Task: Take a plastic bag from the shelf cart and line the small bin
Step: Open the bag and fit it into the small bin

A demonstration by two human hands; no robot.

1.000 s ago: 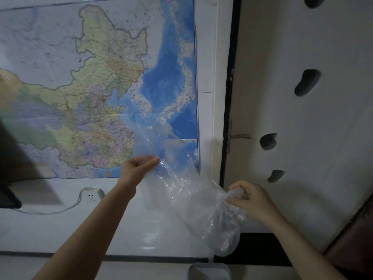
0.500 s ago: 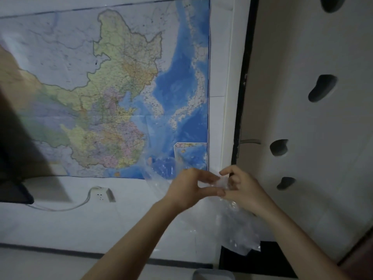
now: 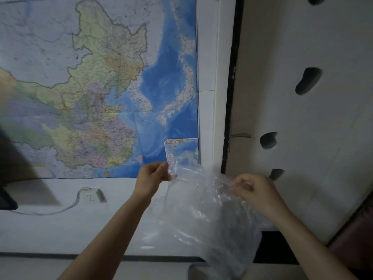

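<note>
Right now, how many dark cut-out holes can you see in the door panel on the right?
5: top edge, cropped; upper middle; beside the handle; above the right hand, partly hidden. More may lie outside the frame.

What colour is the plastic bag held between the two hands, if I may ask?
The plastic bag is clear and colourless, with crinkly highlights; head view.

Dim, soft-focus view; dark shadow at left, wide-angle bending at edges
</note>
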